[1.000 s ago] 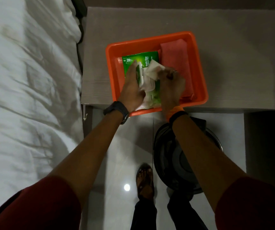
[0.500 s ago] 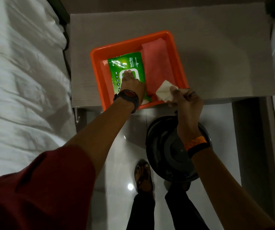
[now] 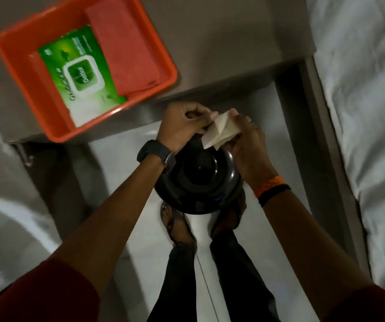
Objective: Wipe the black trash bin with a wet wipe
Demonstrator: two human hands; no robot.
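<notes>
A round black trash bin (image 3: pixel 200 180) with a domed lid stands on the pale floor between my feet. Just above its far rim both hands hold a folded white wet wipe (image 3: pixel 219 130). My left hand (image 3: pixel 182 124) pinches the wipe's left edge with thumb and fingers. My right hand (image 3: pixel 245 140) grips its right side, its palm over the bin's right edge. The green wet wipe pack (image 3: pixel 82 70) lies with its flap closed in the orange tray (image 3: pixel 14 73) on the grey bedside table (image 3: pixel 221 43).
A folded red cloth (image 3: pixel 126 49) lies in the tray beside the pack. White bedding (image 3: pixel 368 112) rises on the right and more on the left (image 3: pixel 7 228), leaving a narrow floor gap. My sandalled feet (image 3: pixel 177 226) stand right behind the bin.
My left hand left the wipe pack and joined my right hand on the wipe. Both hands came down from the tray to just over the bin. The view tilted down and to the right.
</notes>
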